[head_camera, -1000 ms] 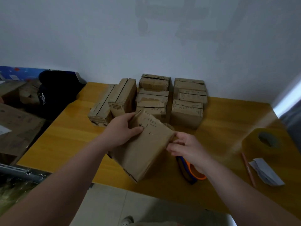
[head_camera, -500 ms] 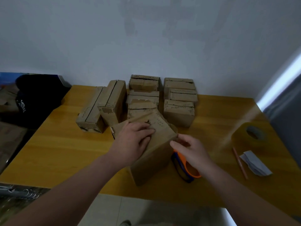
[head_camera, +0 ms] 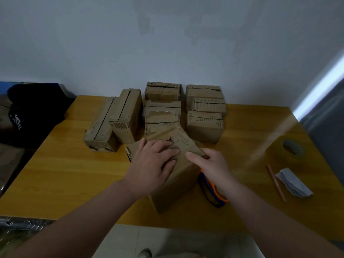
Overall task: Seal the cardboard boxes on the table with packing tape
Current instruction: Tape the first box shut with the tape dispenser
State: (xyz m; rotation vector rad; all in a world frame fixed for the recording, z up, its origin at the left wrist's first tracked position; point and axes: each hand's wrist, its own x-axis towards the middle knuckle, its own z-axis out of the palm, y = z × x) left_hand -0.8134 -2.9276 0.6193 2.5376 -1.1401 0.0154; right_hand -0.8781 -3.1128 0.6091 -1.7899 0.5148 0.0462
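In the head view, a cardboard box (head_camera: 175, 189) is seen standing on the table (head_camera: 55, 174), close to the near edge and about midway along it, turned corner-on to the viewer. Its top is covered by the left hand (head_camera: 150, 164), which is laid flat with the fingers spread and fairly straight, pressing the flaps down rather than gripping them. The right hand (head_camera: 210, 168) is set against the box's upper right corner with the thumb stretched along the top edge; whether its other fingers are hooked over the corner or lie straight cannot be told, as they are hidden and the picture is dim. The box is thus held between both hands, touching each. It is judged to be light and fairly stiff, but worn and soft at the perforated flap edges, so it is best steadied by flat pressure on top and held by the side walls, not by the flaps. A tape dispenser (head_camera: 210, 196), orange and blue, lies just beside the box on its right, partly under the right wrist. A roll of packing tape (head_camera: 286, 151) sits near the right edge of the table, well apart from the hands, with a pencil (head_camera: 275, 183) and a folded paper (head_camera: 294, 183) in front of it. More boxes (head_camera: 163, 108) are grouped along the far edge.
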